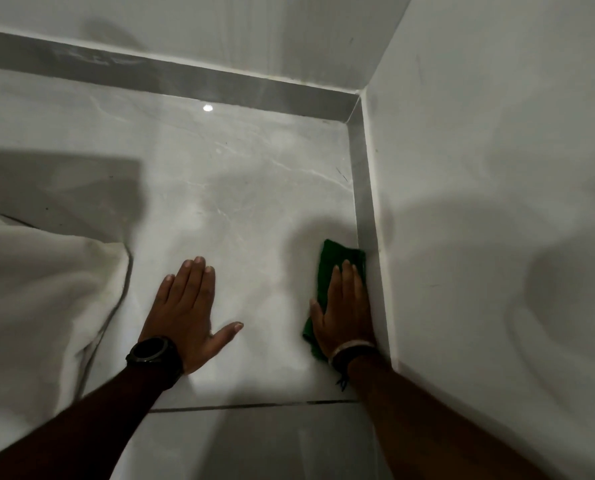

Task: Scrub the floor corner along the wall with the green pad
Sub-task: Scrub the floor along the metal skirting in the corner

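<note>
Green pad [334,271] lies on the floor [247,188] touching the right wall's skirting [365,202], right hand [344,310] pressed flat on it; left hand [188,310] flat, fingers [199,271] together, well left of the skirting.

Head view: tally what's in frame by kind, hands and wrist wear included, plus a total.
Hands: 2, left hand flat on the floor tile, right hand pressing the pad
Green pad: 1, against the baseboard
Black wristwatch: 1, left wrist
Wristbands: 1 cluster, right wrist, exact number unclear
White cloth: 1, on the left
Total: 6
</note>
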